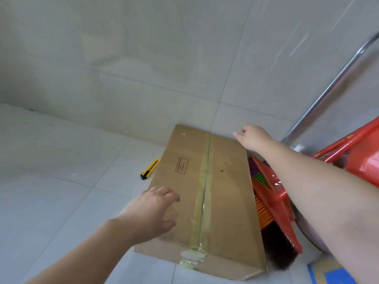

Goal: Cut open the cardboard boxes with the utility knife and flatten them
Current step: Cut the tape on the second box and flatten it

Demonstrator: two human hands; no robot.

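With the cardboard box (207,201) lying taped shut on the floor and the utility knife (150,169) untouched beside its left edge, I judge cutting not begun: my left hand (151,212) and right hand (253,138) reach over it, fingers loosely spread, holding nothing.

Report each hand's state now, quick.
Left hand: open, fingers spread on the taped brown cardboard box.
Right hand: open, at the box's far corner, holding nothing.

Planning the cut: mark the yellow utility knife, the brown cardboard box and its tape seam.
Yellow utility knife (150,169), head view, mid-handle.
Brown cardboard box (229,193), head view, top panel.
Tape seam (205,181), head view, mid-strip.
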